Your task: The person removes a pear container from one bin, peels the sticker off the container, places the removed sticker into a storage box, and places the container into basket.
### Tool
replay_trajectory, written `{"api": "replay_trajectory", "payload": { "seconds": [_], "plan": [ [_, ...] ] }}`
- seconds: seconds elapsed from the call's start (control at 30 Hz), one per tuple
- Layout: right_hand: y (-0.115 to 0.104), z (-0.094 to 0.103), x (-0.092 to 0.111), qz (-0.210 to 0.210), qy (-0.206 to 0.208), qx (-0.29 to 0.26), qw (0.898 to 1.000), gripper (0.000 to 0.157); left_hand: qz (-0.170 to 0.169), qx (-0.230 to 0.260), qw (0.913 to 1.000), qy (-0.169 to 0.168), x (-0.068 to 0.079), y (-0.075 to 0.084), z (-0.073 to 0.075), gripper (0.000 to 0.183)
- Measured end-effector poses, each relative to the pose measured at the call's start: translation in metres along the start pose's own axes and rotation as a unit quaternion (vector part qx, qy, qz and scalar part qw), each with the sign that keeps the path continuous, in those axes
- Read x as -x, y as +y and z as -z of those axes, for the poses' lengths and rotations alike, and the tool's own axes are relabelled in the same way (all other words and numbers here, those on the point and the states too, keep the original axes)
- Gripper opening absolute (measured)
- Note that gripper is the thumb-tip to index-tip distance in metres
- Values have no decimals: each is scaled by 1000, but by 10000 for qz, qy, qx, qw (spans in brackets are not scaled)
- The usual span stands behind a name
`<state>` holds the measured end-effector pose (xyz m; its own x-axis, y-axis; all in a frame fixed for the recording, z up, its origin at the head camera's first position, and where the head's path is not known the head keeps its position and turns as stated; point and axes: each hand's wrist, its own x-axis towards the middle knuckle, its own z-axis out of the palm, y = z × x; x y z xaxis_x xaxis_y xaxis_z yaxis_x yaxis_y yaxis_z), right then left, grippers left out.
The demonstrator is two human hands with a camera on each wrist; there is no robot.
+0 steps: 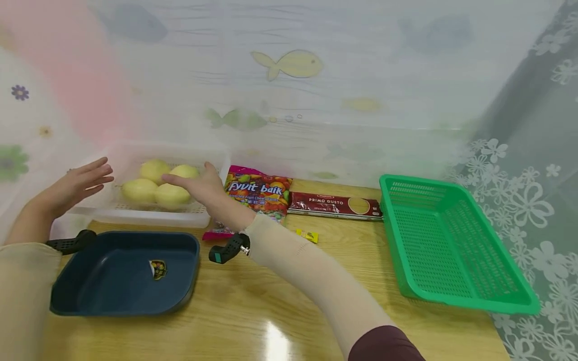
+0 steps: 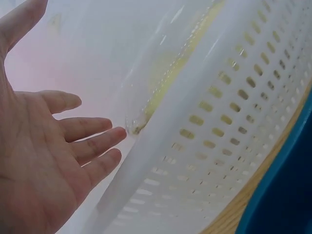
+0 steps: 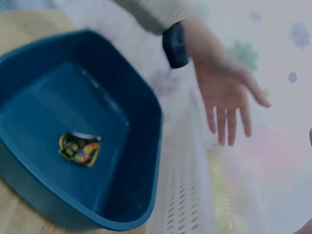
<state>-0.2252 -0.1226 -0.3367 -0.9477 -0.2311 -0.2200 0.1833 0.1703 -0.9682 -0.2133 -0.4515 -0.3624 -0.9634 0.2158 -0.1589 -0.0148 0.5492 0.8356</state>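
Observation:
A white perforated basket (image 1: 149, 218) at the back left holds several pale yellow fruits (image 1: 173, 196), which look like pears. Beside the basket's left end is my left hand (image 1: 83, 181), its fingers extended and nothing in its grasp. The left wrist view shows this left hand (image 2: 53, 141) palm-on, its fingertips near the basket wall (image 2: 195, 117). Over the basket's right part, my right hand (image 1: 203, 188) has its thumb and a finger spread apart; its other fingers are hidden. In the right wrist view, the left hand (image 3: 225, 87) appears beyond the basket, fingers spread.
In front of the basket stands a dark blue basin (image 1: 122, 281) with a sticker (image 1: 158, 269) inside. To the right lie a candy bag (image 1: 257, 193), a red spaghetti pack (image 1: 334, 205) and a small yellow wrapper (image 1: 308, 235). A green basket (image 1: 402, 250) stands at the right.

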Motion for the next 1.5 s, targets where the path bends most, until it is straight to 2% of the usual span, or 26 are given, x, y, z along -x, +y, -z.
{"api": "replay_trajectory", "payload": {
  "seconds": [0.17, 0.47, 0.6, 0.73, 0.93, 1.03, 1.13, 1.23, 1.33, 1.43, 1.5],
  "plan": [
    [-2, 16, 3, -73, -97, -277, 9995, 99, -116, -145, 9998, 35, -1, 8, -6, 70],
    [2, 41, 16, 124, -431, -665, 9968, 91, -236, -462, 9982, 284, 13, 30, -23, 71],
    [5, 57, 21, 311, -589, -978, 9930, 85, -561, -686, 9950, 453, 18, 42, -35, 68],
    [12, 72, 28, 542, -713, -1273, 9878, 76, -1211, -804, 9876, 588, 22, 54, -48, 63],
    [25, 92, 43, 772, -892, -1683, 9787, 62, -2256, -486, 9721, 421, 27, 79, -80, 65],
    [31, 103, 53, 914, -956, -1770, 9753, 58, -2823, -86, 9590, 233, 32, 91, -102, 63],
    [38, 114, 62, 1181, -1037, -1646, 9738, 59, -3223, 354, 9460, -9, 38, 101, -126, 62],
    [46, 125, 72, 1494, -1056, -1434, 9726, 60, -3452, 604, 9364, -181, 45, 108, -146, 62],
    [55, 134, 80, 1676, -959, -1280, 9728, 61, -3563, 643, 9320, -177, 49, 114, -161, 61],
    [65, 143, 88, 1732, -896, -1215, 9733, 63, -3622, 604, 9301, -39, 52, 116, -175, 60],
    [72, 148, 92, 1734, -880, -1185, 9737, 65, -3570, 482, 9328, 137, 54, 117, -184, 60]
  ]
}}
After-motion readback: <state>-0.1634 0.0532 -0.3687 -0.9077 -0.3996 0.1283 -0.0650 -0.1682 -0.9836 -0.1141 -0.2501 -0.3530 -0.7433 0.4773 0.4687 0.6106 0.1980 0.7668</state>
